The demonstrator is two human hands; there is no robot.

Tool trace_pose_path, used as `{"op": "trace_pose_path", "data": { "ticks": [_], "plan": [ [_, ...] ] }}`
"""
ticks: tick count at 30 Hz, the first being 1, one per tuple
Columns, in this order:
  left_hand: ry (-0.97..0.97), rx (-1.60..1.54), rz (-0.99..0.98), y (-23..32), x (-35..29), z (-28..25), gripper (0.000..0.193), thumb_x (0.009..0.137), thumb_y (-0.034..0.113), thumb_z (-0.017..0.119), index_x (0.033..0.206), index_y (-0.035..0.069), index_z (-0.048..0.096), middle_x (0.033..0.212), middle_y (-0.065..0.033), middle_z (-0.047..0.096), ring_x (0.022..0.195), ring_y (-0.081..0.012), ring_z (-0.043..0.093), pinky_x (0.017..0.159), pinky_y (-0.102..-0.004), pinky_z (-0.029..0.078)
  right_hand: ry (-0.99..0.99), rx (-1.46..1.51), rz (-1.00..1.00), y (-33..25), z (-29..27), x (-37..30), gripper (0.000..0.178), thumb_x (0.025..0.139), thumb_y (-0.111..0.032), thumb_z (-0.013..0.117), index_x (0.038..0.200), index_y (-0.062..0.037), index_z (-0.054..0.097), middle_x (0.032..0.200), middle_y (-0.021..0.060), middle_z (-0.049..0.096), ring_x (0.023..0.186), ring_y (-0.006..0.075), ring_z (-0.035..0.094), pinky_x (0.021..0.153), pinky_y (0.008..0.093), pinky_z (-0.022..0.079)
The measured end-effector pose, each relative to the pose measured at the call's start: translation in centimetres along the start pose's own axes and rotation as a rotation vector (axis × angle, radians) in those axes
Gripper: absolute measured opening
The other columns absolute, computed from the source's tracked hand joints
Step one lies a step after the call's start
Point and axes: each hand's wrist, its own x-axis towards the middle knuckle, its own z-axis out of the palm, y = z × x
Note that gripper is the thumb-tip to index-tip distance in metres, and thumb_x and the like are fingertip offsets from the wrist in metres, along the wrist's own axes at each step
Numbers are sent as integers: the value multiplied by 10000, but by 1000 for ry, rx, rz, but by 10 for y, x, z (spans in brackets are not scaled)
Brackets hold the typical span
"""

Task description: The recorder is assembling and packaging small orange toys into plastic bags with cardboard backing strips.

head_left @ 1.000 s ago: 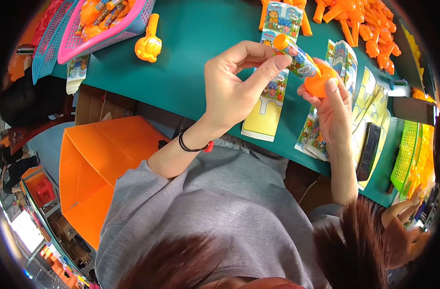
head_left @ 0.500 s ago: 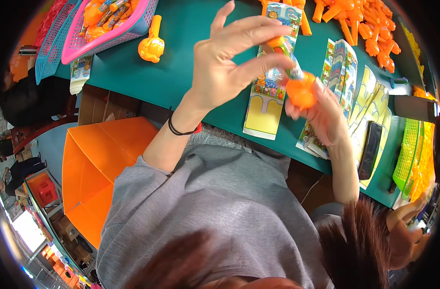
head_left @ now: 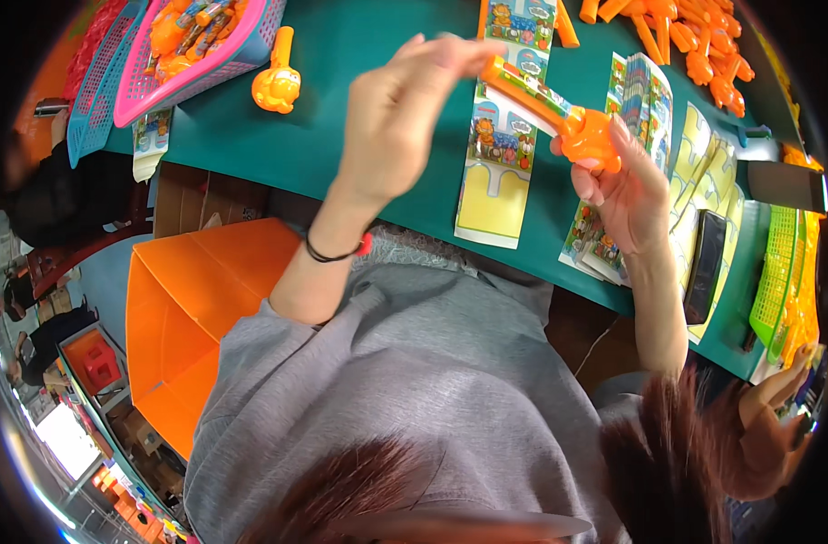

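Observation:
My right hand (head_left: 627,177) grips an orange plastic toy (head_left: 590,140) by its rounded, cartoon-animal head. The toy's long handle slants up to the left, with a colourful printed sticker (head_left: 532,86) lying along it. At the handle's far end is my left hand (head_left: 391,122), blurred, its fingertips drawn together against or just beside the tip; whether they pinch it I cannot tell. Beneath the toy lies a strip of printed sticker sheets (head_left: 500,145) with a bare yellow backing at its near end. A black band circles my left wrist.
A pink basket (head_left: 242,77) of stickered toys stands at the far left, beside a lone orange toy (head_left: 276,82). More orange toys (head_left: 704,45) lie heaped at the far right. Sticker stacks (head_left: 645,100), a black phone (head_left: 706,267) and a green basket (head_left: 774,272) line the right side.
The toy has turned so its handle points further left, and its sticker shows along the handle. My left fingers, spread around the handle before, have closed together at its tip.

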Motion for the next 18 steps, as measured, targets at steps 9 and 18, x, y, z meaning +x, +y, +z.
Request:
{"op": "trace_pose_path", "data": {
  "ticks": [9,18],
  "plan": [
    [-348,168,317,-5,3,-3,374,683,9,816,1048,42,739,1038,-91,725,952,-185,692,830,-299,563,-11,-2,167,0,0,-3,418,1013,-358,452,1161,21,552,906,191,652,525,79,527,448,166,374],
    [-347,-157,-259,-4,2,4,240,832,148,759,1058,70,741,883,-78,737,792,-105,701,664,-245,557,-5,-288,42,-4,5,-3,510,942,-394,543,1225,29,579,884,107,661,536,71,535,457,173,379]
  ]
}}
